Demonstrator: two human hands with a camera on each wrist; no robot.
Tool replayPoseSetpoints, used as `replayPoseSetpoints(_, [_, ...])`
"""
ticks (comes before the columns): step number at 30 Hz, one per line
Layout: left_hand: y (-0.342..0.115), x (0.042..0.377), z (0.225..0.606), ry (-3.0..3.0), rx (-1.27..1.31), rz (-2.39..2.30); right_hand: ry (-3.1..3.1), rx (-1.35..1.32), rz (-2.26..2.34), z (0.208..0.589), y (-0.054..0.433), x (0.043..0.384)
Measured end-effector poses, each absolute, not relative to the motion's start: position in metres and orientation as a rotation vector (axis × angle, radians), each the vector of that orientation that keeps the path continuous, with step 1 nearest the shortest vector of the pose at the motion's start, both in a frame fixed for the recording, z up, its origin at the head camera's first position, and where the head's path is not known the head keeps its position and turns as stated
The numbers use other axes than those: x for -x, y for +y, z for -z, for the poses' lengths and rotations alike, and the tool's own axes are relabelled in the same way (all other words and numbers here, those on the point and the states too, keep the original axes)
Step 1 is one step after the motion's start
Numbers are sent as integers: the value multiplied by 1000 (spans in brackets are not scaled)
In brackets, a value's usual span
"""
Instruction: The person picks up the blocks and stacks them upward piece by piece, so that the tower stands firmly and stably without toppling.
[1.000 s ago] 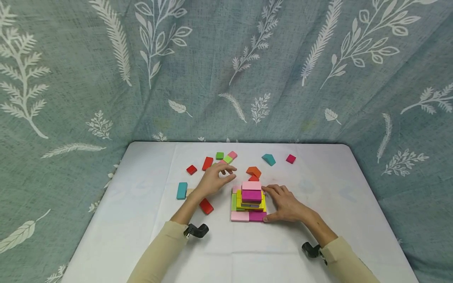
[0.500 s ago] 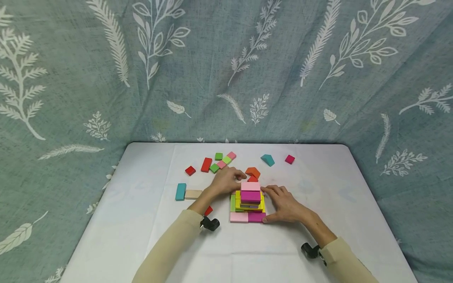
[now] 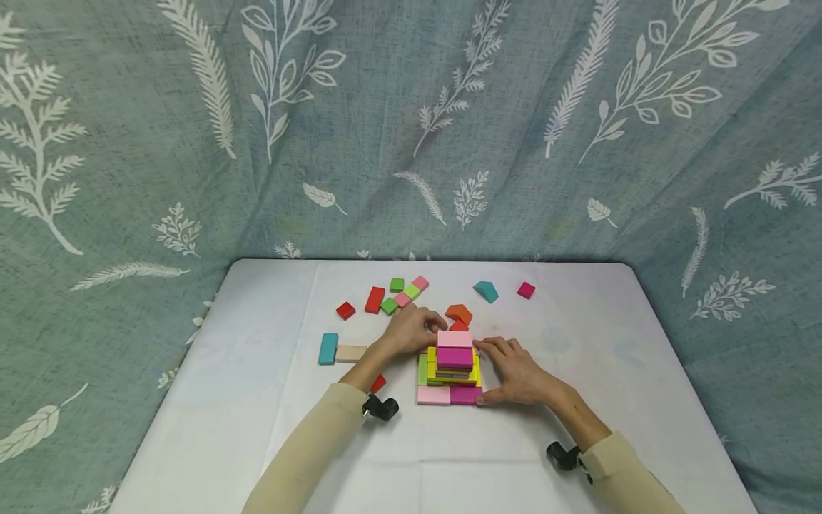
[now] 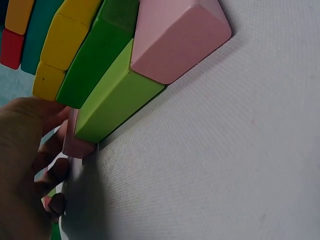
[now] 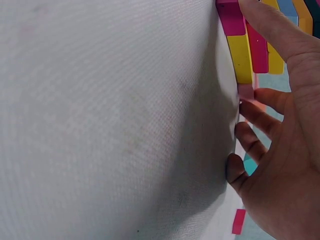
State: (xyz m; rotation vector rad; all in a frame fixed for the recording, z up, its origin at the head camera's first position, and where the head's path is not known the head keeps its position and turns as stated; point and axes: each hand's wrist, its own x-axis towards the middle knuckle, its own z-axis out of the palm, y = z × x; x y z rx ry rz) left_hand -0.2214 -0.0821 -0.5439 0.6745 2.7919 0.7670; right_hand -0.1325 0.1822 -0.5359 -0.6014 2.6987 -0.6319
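In the head view a layered tower of coloured wooden blocks stands on the white table, topped by a light pink block [image 3: 454,339]. My left hand [image 3: 411,330] is at its back left corner, fingers bent. In the left wrist view its fingers are at the end pink block [image 4: 79,144], beside a light green block [image 4: 117,97]; the thumb is mostly hidden. Along the right side, my right hand [image 3: 520,373] spreads its thumb and index finger. That thumb rests at a magenta block [image 5: 231,17], and the index fingertip is at a pink block [image 5: 245,92] beyond a yellow one.
Left of the tower lie a teal block [image 3: 328,349], a tan block [image 3: 351,353] and a partly covered red block [image 3: 378,383]. Behind it are orange wedges [image 3: 459,313], a teal wedge [image 3: 486,291], a magenta block [image 3: 526,290] and several green, pink and red blocks. A patterned curtain [image 3: 411,128] hangs behind.
My left hand has moved right, from the loose blocks to the tower's back left corner, and is almost still over the last half second. The right hand keeps its place.
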Motion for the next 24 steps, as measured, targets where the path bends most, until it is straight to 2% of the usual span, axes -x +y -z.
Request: replayPoseSetpoints(24, [-71, 222, 544, 2876, -579, -787, 2689, 593, 607, 534, 181, 132])
